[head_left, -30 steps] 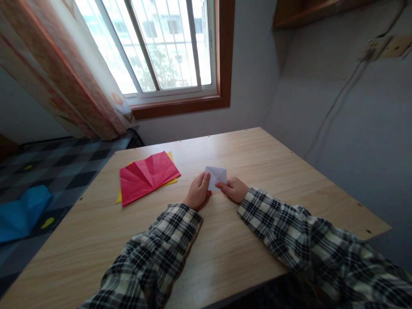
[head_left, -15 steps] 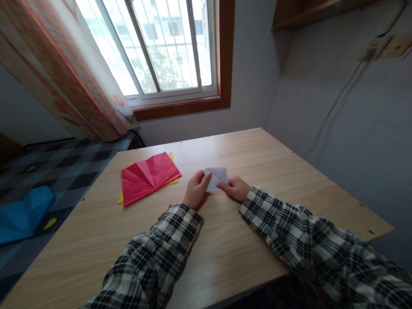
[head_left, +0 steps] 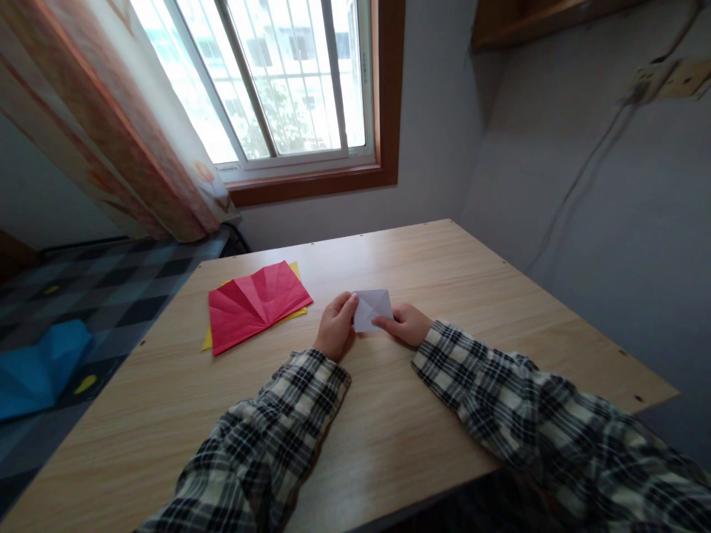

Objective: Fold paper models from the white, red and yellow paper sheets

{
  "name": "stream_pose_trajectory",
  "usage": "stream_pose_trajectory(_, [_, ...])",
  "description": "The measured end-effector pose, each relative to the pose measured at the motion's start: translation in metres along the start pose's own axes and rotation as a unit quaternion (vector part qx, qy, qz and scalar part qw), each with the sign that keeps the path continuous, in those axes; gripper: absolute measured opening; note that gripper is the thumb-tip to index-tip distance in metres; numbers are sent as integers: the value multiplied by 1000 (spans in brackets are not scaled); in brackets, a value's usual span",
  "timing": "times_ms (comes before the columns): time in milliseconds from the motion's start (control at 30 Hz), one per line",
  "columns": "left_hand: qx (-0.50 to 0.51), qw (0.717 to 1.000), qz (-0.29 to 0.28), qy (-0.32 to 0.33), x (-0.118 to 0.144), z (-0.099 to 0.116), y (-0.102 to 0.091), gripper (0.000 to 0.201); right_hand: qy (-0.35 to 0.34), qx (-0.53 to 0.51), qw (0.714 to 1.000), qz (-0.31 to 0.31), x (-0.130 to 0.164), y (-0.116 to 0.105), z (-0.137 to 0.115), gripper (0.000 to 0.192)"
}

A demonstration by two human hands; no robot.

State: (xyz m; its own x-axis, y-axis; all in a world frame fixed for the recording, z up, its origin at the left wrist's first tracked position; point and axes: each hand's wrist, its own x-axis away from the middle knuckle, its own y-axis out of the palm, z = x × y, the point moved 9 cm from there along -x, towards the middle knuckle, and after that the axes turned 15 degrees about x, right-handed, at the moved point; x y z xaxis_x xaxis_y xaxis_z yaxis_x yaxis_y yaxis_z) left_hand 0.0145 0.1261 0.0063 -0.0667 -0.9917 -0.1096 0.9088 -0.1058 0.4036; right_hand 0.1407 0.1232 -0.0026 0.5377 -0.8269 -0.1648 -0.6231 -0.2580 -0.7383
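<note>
Light wood-grain laminate desk (head_left: 422, 414), set into a corner: grey wall on the far side & on the right. Window (head_left: 278, 81) w/ white bars and brown frame in the far wall, daylight coming in. Patterned orange/cream curtain (head_left: 111, 141) hangs at its left. Wooden shelf (head_left: 533, 22) high on the right wall, socket (head_left: 675, 78) w/ a cable running down the wall below it. Left of the desk: dark checked floor (head_left: 105, 289), something blue (head_left: 38, 366) lying on it.

On the desk, far-left area: creased red paper (head_left: 255, 305), fan-like fold lines, lying flat on top of a yellow sheet (head_left: 292, 314) that shows only at the edges. Well apart from the hands; nothing between them.

Mid-desk: small white folded paper (head_left: 373, 307), crease lines visible, held just above or on the desk – can't tell which. Left hand (head_left: 336, 329) fingers together, pinching its left edge. Right hand (head_left: 408, 324) fingers clamped on its lower right corner. Both arms in black/white plaid sleeves (head_left: 500, 392), forearms over the near half of the desk.
</note>
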Motion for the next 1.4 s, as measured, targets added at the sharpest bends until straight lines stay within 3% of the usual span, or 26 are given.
stream_pose_trajectory(433, [-16,1000,9,22,2,5,0,42,-2,8,1000,1,2,0,-2,52])
stream_pose_trajectory(733, [-60,995,-83,-11,2,-2,14,40,44,-53,997,18,2,-2,7,58])
stream_pose_trajectory(900, [-38,994,-96,-42,2,-8,14,37,38,-61,997,17,2,-2,6,59])
stream_pose_trajectory(1167, [-2,995,-92,-47,1,-7,13,36,29,-55,998,20,3,-4,1,57])
stream_pose_trajectory(1400, [24,999,-20,-12,-1,1,2,36,11,-106,994,35,2,-6,1,55])
